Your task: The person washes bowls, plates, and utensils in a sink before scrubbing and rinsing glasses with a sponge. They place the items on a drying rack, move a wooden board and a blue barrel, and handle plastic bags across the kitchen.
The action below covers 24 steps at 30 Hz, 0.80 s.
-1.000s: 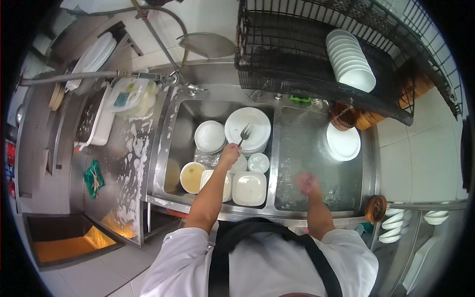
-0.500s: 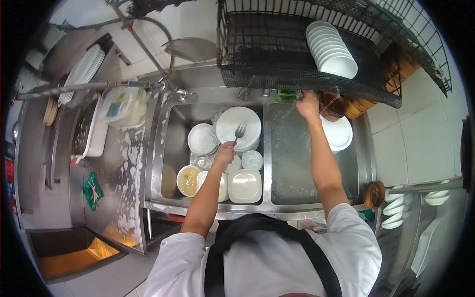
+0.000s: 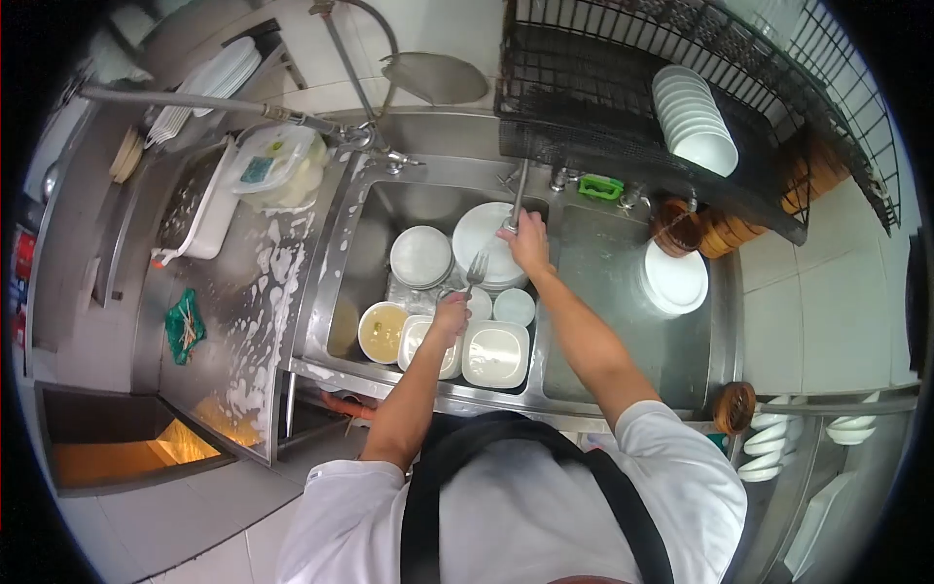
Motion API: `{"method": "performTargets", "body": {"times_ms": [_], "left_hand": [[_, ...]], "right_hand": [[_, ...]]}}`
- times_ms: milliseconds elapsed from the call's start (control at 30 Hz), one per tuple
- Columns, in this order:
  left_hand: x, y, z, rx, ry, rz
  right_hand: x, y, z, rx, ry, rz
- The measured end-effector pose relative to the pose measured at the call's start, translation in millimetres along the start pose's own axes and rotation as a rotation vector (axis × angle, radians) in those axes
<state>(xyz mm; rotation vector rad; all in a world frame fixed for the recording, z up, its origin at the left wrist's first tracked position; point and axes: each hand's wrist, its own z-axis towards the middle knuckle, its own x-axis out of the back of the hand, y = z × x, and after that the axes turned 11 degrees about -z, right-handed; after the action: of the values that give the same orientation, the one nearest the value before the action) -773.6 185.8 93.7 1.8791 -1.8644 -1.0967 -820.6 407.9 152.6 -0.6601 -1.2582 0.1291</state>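
My left hand [image 3: 450, 316] is closed round the handle of a fork [image 3: 477, 268], its tines pointing up over the left basin. My right hand [image 3: 528, 238] is closed on the end of a metal faucet spout [image 3: 521, 187], above a stack of white plates [image 3: 479, 234]. Around the hands in the left basin [image 3: 336, 326] are a stack of small white dishes [image 3: 421, 256], a bowl of cloudy yellowish liquid [image 3: 382, 333], and squarish white dishes [image 3: 496, 353]. A small round bowl [image 3: 514, 308] sits just below the plates.
More white plates [image 3: 675, 280] stand in the water-filled right basin [image 3: 608, 355]. Above it, a black wire rack [image 3: 584, 107] holds white bowls [image 3: 704, 148]. A bright green item [image 3: 600, 187] lies on the back ledge. Foam covers the left counter [image 3: 233, 331], beside a white tub [image 3: 209, 219].
My right hand has moved left from the back of the right basin to the faucet spout, which now reaches over the left basin. The view has shifted; my left hand keeps the fork.
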Motion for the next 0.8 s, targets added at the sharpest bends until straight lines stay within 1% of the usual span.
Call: {"method": "performTargets", "body": {"times_ms": [133, 167, 267, 300, 367, 400, 433, 467, 500, 567, 600, 633, 667, 733, 767, 800], "left_hand": [[23, 12, -23, -0.034, 0.033, -0.035], [33, 14, -26, -0.046, 0.049, -0.061], [65, 17, -32, -0.07, 0.067, -0.141], [78, 18, -36, -0.088, 0.072, -0.185], [101, 31, -55, -0.126, 0.11, -0.252], [115, 36, -61, -0.149, 0.133, -0.313], [127, 39, -64, -0.165, 0.145, -0.369], [138, 43, -67, -0.177, 0.147, -0.421], [144, 53, -79, -0.218, 0.192, -0.488], [169, 69, -86, -0.314, 0.221, -0.632], [184, 79, -89, -0.359, 0.23, -0.699], [204, 88, -83, -0.411, 0.253, -0.701], [221, 104, -80, -0.483, 0.276, -0.716], [256, 155, -74, -0.612, 0.296, -0.744], [275, 190, -72, -0.668, 0.295, -0.758], [297, 235, -68, -0.659, 0.291, -0.825]], "right_hand": [[-34, 10, 16, -0.038, -0.051, -0.054], [-31, 8, 19, -0.047, -0.129, -0.037], [-39, 25, 19, 0.088, -0.122, -0.229], [-26, 21, 13, 0.068, -0.226, -0.23], [-41, 46, 13, 0.168, -0.166, -0.253], [-32, 45, 10, 0.071, -0.22, -0.211], [-32, 51, 2, 0.056, -0.158, -0.164], [-24, 48, -7, 0.009, -0.164, -0.128], [-14, 45, -15, -0.048, -0.166, -0.097], [-11, 52, -26, -0.09, -0.176, -0.041], [-10, 60, -32, -0.061, -0.174, 0.04], [-12, 70, -37, -0.033, -0.17, 0.121], [-14, 73, -44, -0.009, -0.165, 0.202], [2, 57, -62, -0.26, -0.238, 0.249], [10, 48, -71, -0.387, -0.273, 0.272], [11, 47, -77, -0.413, -0.234, 0.275]]}}
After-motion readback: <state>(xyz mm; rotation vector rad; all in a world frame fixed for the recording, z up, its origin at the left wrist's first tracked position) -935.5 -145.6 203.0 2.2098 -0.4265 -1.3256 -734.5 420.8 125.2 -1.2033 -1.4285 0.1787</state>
